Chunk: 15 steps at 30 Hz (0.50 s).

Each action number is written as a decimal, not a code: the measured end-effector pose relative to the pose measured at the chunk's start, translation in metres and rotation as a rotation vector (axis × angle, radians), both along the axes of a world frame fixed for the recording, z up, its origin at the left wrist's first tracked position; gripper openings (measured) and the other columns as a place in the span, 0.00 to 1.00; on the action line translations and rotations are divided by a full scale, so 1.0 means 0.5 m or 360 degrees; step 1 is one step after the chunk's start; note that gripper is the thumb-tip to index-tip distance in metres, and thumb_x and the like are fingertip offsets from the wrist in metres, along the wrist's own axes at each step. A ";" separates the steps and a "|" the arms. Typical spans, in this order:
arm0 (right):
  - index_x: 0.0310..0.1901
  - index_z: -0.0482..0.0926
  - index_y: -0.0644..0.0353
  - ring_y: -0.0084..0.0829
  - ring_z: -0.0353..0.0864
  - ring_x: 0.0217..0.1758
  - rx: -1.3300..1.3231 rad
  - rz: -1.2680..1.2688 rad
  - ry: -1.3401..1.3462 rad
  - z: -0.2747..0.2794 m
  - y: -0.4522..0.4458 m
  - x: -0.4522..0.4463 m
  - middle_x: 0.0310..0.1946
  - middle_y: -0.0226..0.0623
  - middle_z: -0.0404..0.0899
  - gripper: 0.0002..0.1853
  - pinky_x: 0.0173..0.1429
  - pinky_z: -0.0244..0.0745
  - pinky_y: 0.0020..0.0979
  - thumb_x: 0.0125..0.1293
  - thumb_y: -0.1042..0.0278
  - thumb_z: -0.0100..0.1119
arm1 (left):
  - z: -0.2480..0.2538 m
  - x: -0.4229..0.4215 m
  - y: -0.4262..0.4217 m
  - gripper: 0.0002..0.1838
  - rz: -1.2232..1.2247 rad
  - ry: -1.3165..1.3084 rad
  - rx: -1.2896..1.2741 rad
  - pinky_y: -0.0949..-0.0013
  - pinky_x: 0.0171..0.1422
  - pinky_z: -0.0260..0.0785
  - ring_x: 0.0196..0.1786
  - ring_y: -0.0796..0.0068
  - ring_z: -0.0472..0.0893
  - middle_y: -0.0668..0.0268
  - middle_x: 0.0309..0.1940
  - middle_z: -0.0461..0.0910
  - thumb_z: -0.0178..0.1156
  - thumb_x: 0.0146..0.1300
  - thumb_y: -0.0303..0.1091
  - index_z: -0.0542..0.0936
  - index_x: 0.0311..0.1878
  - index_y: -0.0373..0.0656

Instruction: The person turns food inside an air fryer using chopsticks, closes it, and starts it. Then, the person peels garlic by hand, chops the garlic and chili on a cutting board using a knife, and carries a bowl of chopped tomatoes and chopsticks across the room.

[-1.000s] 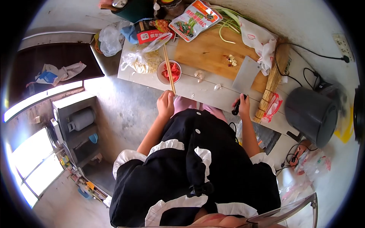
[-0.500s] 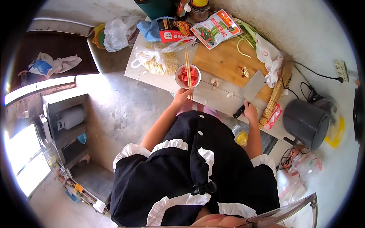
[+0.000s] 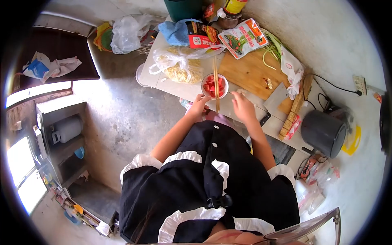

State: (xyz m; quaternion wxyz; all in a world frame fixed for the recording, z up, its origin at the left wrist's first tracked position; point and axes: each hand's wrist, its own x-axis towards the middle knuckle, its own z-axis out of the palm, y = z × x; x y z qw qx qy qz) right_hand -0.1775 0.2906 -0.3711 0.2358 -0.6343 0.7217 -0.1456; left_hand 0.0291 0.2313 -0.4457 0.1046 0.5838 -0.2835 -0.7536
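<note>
A white bowl of red cut pieces, perhaps tomato, sits at the counter's near edge. Across it lies a pair of wooden chopsticks, their ends sticking out toward me. My left hand grips the bowl at its near left rim. Close to the right side of the bowl is my right hand, fingers partly extended and holding nothing I can see; whether it touches the rim is unclear. The cleaver rests to the right, its blade partly over the wooden cutting board.
Chopped bits lie on the board. Behind the bowl is a plastic bag of pale noodle-like food. Seasoning packets, a blue cloth and green stalks line the back. At the right stands a dark pot.
My right hand has let go of the cleaver handle and moved left to the bowl. The left hand is off the chopsticks and on the rim. The view has shifted slightly.
</note>
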 end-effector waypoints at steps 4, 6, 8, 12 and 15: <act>0.61 0.73 0.43 0.44 0.81 0.32 -0.0099 0.0384 0.0161 -0.001 -0.059 0.066 0.41 0.35 0.76 0.26 0.35 0.77 0.42 0.61 0.76 0.52 | -0.012 0.030 -0.016 0.31 0.0088 0.0124 -0.0087 0.69 0.44 0.71 0.45 0.68 0.79 0.60 0.55 0.75 0.53 0.66 0.40 0.58 0.70 0.44; 0.55 0.77 0.46 0.44 0.81 0.34 -0.0024 0.0459 0.0197 -0.016 -0.076 0.076 0.40 0.37 0.76 0.21 0.36 0.77 0.42 0.60 0.75 0.51 | -0.028 0.036 -0.020 0.29 0.0084 0.0193 -0.0091 0.69 0.46 0.71 0.46 0.68 0.80 0.59 0.55 0.77 0.51 0.67 0.38 0.59 0.69 0.42; 0.47 0.80 0.49 0.44 0.82 0.34 -0.0089 0.0524 0.0182 -0.037 -0.095 0.081 0.37 0.39 0.76 0.15 0.35 0.77 0.42 0.60 0.74 0.51 | -0.044 0.040 -0.028 0.24 0.0065 0.0277 -0.0070 0.68 0.49 0.70 0.48 0.67 0.81 0.59 0.52 0.79 0.50 0.68 0.37 0.65 0.65 0.41; 0.41 0.79 0.52 0.44 0.82 0.31 -0.0178 0.0619 0.0300 -0.067 -0.102 0.074 0.35 0.39 0.77 0.10 0.32 0.77 0.43 0.59 0.73 0.51 | -0.050 0.039 -0.014 0.18 0.0050 0.0235 -0.0117 0.65 0.53 0.70 0.51 0.65 0.81 0.58 0.49 0.82 0.47 0.69 0.37 0.72 0.59 0.40; 0.42 0.78 0.52 0.44 0.82 0.31 -0.0243 0.0668 0.0337 -0.073 -0.098 0.066 0.35 0.39 0.77 0.10 0.31 0.76 0.43 0.59 0.72 0.52 | -0.036 0.025 -0.019 0.18 0.0198 0.0296 -0.0102 0.62 0.56 0.71 0.51 0.64 0.81 0.57 0.50 0.81 0.47 0.69 0.39 0.71 0.58 0.41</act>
